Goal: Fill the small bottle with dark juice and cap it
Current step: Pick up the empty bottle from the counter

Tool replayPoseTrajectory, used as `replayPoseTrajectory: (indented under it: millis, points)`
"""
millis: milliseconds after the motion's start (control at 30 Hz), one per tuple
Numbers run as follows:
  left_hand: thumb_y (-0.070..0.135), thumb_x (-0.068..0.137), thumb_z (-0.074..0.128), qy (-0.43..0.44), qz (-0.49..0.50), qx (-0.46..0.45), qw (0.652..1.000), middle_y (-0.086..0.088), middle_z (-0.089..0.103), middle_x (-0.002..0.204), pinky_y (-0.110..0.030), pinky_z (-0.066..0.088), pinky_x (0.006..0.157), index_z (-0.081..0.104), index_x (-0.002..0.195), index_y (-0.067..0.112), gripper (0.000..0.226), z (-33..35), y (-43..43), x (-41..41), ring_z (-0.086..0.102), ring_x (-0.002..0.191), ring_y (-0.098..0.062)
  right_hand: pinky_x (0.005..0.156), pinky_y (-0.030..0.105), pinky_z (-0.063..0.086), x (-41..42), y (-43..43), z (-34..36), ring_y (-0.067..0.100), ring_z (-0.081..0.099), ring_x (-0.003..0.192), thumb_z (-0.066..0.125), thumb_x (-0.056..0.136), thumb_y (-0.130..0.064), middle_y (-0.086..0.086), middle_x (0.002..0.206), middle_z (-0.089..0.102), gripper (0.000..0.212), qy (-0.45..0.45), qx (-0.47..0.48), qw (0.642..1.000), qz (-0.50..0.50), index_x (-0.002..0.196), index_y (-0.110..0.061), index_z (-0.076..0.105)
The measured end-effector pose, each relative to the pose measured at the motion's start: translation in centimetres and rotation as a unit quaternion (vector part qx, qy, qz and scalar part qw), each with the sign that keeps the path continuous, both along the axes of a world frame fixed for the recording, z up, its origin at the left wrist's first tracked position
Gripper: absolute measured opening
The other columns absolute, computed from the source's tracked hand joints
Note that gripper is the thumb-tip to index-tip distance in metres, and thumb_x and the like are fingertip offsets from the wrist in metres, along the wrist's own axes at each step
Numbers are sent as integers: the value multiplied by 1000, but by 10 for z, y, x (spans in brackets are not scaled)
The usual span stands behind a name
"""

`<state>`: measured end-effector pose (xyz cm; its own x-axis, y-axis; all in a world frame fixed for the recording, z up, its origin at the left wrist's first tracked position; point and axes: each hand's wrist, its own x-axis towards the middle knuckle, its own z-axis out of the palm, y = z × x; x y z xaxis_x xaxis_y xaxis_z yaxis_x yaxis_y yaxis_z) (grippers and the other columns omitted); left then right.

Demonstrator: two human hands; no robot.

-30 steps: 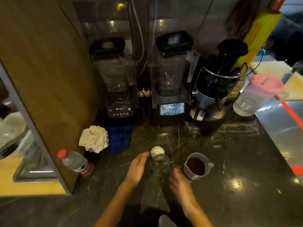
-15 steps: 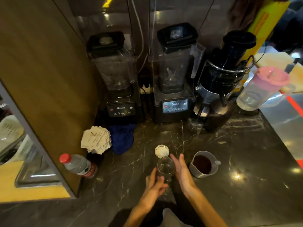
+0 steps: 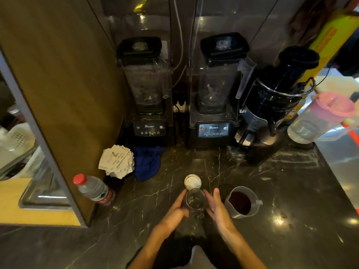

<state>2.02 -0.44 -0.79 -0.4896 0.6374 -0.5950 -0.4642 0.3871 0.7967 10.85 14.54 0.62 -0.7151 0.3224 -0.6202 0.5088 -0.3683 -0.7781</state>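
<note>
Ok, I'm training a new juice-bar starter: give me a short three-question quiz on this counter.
1. True or false: the small clear bottle already holds juice.
2. Which holds the dark juice: A, pink-lidded pitcher; B, grey measuring jug?
3. Fill in: the round white cap lies just ___ the bottle.

Key: 1 false, it looks empty between the left hand and right hand; 2 B; 3 behind.

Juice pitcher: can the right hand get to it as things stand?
Probably yes. The right hand is open beside the small bottle, and the juice pitcher stands just to its right on the counter with nothing between them. Its handle side isn't clear from here.
</note>
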Motion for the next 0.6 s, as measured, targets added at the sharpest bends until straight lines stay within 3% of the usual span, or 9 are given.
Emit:
replayPoseTrajectory:
  millis: [67,167,267,333,433,600]
  points:
    - [4,68,51,-53,46,51,996,-5,30,161,-38,27,121,23,155,21,93,0,3,0,31,146,-19,118,44,23,3,2,-1,20,36,141,20,97,-60,4,149,47,67,-14,24,1000,0,143,-18,44]
    - [2,72,50,4,72,41,997,-1,25,164,-32,25,118,27,151,27,86,-4,0,4,23,148,-14,120,44,17,5,6,3,18,30,144,21,92,-66,1,154,39,69,-16,54,998,24,145,-27,41]
    - [2,85,60,47,-22,10,999,12,10,162,-41,19,122,9,156,38,95,-17,-10,20,11,144,-6,119,36,14,3,10,6,18,23,146,13,98,-56,2,158,30,68,7,14,999,28,152,-19,31]
    - [14,83,73,74,-82,12,994,12,5,163,-48,13,125,-4,156,38,109,-23,-11,32,5,149,-9,117,30,20,8,7,4,13,31,142,12,99,-55,0,154,36,65,6,6,999,32,148,-20,38]
    - [19,74,86,107,-67,7,992,4,10,164,-41,19,125,-4,156,33,122,-27,-2,40,14,152,-15,100,12,35,17,-2,5,-10,49,118,22,92,-59,-7,139,48,50,4,-9,1000,24,125,-36,52]
    - [22,66,92,179,-66,-34,981,6,29,161,-37,23,122,11,156,32,121,-33,8,21,26,149,-12,115,33,22,33,-6,-1,17,27,145,25,97,-54,1,157,32,64,9,-69,997,-16,150,-19,31]
